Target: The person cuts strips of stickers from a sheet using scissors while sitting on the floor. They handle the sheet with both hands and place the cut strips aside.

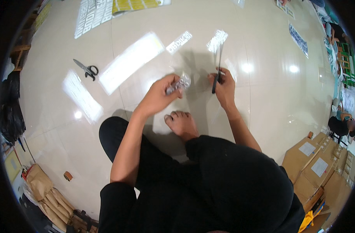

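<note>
My left hand [160, 94] is closed around a curled piece of clear film with white lettering [182, 82]. To its right, my right hand [225, 84] grips the black handles of a pair of scissors [217, 76], whose blades point away from me. Near the blade tips lies a small cut piece of white lettering [217, 40] on the tiled floor. Another lettered strip [179, 42] lies left of it. A long white sheet in clear film [132, 62] is beyond my left hand. Farther left are a second pair of scissors [88, 69] and another whitish strip [82, 96].
Large lettered sheets [94, 17] lie at the top left, a blue-lettered piece [298, 39] at the right. Cardboard boxes [308, 163] stand lower right, brown paper bundles [46, 192] lower left, near a tape roll [68, 176]. A seated person [340, 125] is at the far right.
</note>
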A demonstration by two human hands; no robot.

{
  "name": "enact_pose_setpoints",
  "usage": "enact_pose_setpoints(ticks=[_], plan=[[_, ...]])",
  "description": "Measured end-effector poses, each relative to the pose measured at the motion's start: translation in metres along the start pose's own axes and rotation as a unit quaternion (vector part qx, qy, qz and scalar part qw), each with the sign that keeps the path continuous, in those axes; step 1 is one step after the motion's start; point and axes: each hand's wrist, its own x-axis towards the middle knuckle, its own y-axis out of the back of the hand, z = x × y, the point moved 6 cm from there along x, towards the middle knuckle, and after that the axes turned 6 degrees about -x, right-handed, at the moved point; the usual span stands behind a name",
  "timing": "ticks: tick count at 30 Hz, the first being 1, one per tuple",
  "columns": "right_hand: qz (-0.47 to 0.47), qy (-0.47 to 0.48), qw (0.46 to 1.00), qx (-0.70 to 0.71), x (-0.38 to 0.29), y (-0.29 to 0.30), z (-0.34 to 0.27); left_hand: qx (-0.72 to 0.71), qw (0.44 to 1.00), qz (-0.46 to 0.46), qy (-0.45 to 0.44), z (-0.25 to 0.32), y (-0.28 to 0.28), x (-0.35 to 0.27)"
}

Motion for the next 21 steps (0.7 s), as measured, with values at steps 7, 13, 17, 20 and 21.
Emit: enact_pose_setpoints(ticks=[7, 13, 17, 20, 21], plan=[[-0.016, -0.001, 0.996, 0.093, -0.012, 0.008, 0.008, -0.168, 0.982, -0.085, -0.024, 0.113, -0.01, -0.079], [-0.038, 0.012, 0.989, 0.142, -0.029, 0.014, -0.006, -0.167, 0.983, -0.061, 0.036, 0.095, -0.009, -0.064], [-0.085, -0.006, 0.984, 0.154, -0.048, 0.01, 0.008, -0.111, 0.99, -0.083, 0.035, 0.018, -0.003, -0.02], [-0.132, -0.082, 0.967, 0.2, -0.074, 0.005, 0.053, -0.167, 0.969, -0.128, 0.131, -0.065, -0.004, 0.014], [-0.188, -0.117, 0.956, 0.194, -0.084, 0.001, 0.059, -0.175, 0.963, -0.112, 0.173, -0.08, -0.003, 0.016]])
